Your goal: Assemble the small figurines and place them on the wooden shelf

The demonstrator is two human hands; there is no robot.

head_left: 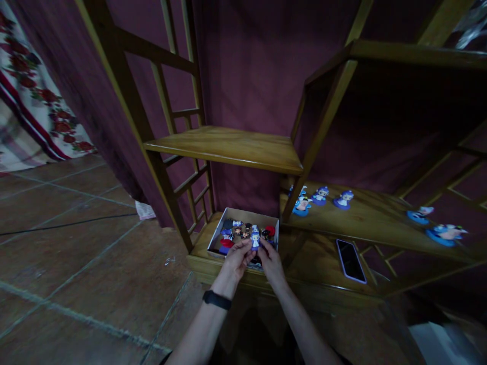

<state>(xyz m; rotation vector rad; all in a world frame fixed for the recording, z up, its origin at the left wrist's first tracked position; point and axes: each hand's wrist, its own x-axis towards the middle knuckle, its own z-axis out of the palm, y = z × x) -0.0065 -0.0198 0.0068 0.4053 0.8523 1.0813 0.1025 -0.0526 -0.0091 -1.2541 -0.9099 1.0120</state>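
Forearms [201, 324], figurine [255, 239], wooden shelf [228, 144], tiled floor [95, 289]

- Small figurine [255, 240]: blue and white, held upright over the box's front part.
- Open box [258, 219]: shallow, pale-walled, lying on the low wooden shelf [197, 252].
- Loose figures [238, 231]: small red, blue, white and dark pieces, jumbled together inside the box.
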